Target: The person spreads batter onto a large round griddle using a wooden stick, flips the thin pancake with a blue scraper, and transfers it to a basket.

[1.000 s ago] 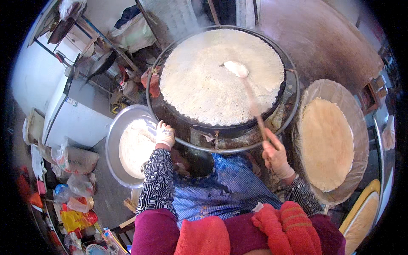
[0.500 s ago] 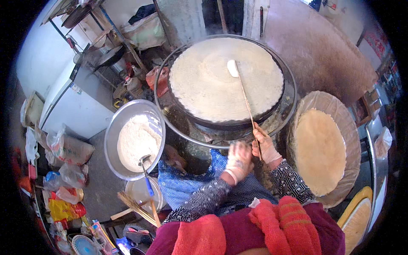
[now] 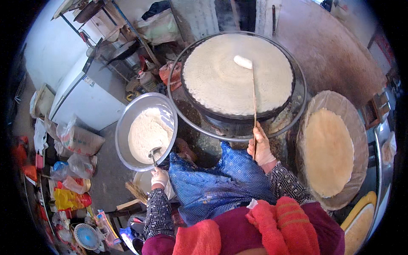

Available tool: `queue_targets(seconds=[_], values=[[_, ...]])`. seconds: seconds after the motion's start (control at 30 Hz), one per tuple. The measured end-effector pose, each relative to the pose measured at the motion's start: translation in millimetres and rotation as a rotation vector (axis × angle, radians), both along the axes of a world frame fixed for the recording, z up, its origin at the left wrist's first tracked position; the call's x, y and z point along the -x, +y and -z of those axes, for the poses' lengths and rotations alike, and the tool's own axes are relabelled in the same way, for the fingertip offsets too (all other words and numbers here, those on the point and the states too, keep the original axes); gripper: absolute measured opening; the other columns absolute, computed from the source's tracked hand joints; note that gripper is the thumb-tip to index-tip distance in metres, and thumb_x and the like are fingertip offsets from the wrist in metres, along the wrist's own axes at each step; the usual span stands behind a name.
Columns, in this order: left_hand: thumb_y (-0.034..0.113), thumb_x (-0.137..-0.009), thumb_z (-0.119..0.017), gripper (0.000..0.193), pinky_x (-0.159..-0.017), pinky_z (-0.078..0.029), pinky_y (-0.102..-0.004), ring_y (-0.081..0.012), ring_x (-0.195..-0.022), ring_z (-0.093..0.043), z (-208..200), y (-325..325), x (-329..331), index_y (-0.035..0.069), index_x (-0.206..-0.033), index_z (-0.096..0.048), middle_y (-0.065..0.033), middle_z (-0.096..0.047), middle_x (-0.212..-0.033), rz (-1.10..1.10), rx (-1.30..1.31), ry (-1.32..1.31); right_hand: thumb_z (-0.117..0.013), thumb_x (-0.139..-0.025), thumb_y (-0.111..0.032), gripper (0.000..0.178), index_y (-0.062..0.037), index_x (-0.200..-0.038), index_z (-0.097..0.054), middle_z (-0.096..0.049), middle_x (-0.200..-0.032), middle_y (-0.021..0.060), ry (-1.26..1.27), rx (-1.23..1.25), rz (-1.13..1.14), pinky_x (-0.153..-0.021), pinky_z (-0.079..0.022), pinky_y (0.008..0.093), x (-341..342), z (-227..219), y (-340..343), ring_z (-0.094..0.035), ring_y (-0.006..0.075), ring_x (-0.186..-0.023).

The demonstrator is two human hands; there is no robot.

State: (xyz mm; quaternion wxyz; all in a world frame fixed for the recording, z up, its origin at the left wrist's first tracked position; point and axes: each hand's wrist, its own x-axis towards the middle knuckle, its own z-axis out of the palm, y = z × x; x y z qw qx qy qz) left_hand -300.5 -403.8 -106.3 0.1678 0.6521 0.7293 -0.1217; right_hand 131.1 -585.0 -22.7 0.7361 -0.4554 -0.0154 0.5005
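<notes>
A thin sheet of pale batter (image 3: pixel 208 80) covers the large round griddle (image 3: pixel 187 91), which has a metal ring around it. My right hand (image 3: pixel 262 146), in a thin pale glove, is closed around the long wooden handle of a batter spreader (image 3: pixel 243 62); its white head rests on the batter. At the left, my gloved left hand (image 3: pixel 159 177) is closed on the handle of a ladle (image 3: pixel 154 154). The ladle's bowl lies in pale batter (image 3: pixel 148 129) inside a big metal basin (image 3: pixel 123 144).
A cloth-lined round basket (image 3: pixel 359 157) with flat tan pancakes (image 3: pixel 328 148) stands at the right. Below the basin are a bucket (image 3: pixel 142 180) and a straw brush (image 3: pixel 135 190). A white freezer (image 3: pixel 85 102) and plastic bags (image 3: pixel 80 165) stand at far left.
My left hand has moved from beside my right hand to the ladle and taken hold of its handle. The spreader's head has swung round on the batter, now lying crosswise. The view has shifted slightly.
</notes>
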Motion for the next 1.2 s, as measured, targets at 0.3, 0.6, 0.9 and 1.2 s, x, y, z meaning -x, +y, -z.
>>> queue_targets(seconds=[0.3,0.6,0.9,1.2], values=[[0.018,-0.090,-0.054,0.066,-0.097,-0.046,-0.0467,-0.0434,-0.114,-0.056,-12.9,-24.7,36.0,0.011,-0.149,-0.028,-0.0295,-0.055,-0.125,-0.043,-0.089,-0.294,-0.056,-0.099,-0.032,0.049,-0.0323,-0.146,-0.041,-0.047,-0.053,0.0008,0.083,-0.018,-0.148,-0.040,-0.036,0.0309,-9.3,-2.0,25.2,-0.043,0.0137,-0.042],[0.007,-0.095,-0.052,0.067,-0.046,-0.036,-0.0176,-0.0036,-0.061,-0.044,-159.1,-83.6,-42.0,0.015,-0.154,-0.022,0.0018,-0.049,-0.082,-0.290,-0.169,-1.358,-0.055,-0.098,-0.037,0.039,-0.0381,-0.137,-0.049,-0.052,-0.059,-0.0012,0.176,-0.082,-0.239,-0.039,-0.033,0.0270,0.4,10.5,17.1,-0.041,0.0106,-0.040],[0.008,-0.093,-0.055,0.070,-0.046,-0.038,-0.0174,-0.0054,-0.058,-0.045,-185.4,0.4,-288.6,0.013,-0.154,-0.020,0.0014,-0.051,-0.086,0.187,0.231,-1.580,-0.058,-0.095,-0.041,0.058,-0.0302,-0.147,-0.035,-0.052,-0.061,-0.0022,0.137,-0.200,-0.118,-0.042,-0.036,0.0276,35.9,7.3,-45.0,-0.043,0.0100,-0.043],[0.013,-0.095,-0.053,0.067,-0.044,-0.050,-0.0290,-0.0150,-0.056,-0.052,-150.7,-25.5,-392.7,0.020,-0.153,-0.019,-0.0076,-0.055,-0.083,0.007,0.492,-1.644,-0.049,-0.101,-0.039,0.042,-0.0375,-0.142,-0.039,-0.048,-0.063,-0.0019,0.289,-0.160,-0.251,-0.042,-0.032,0.0261,27.4,1.3,-48.8,-0.037,0.0094,-0.042]])
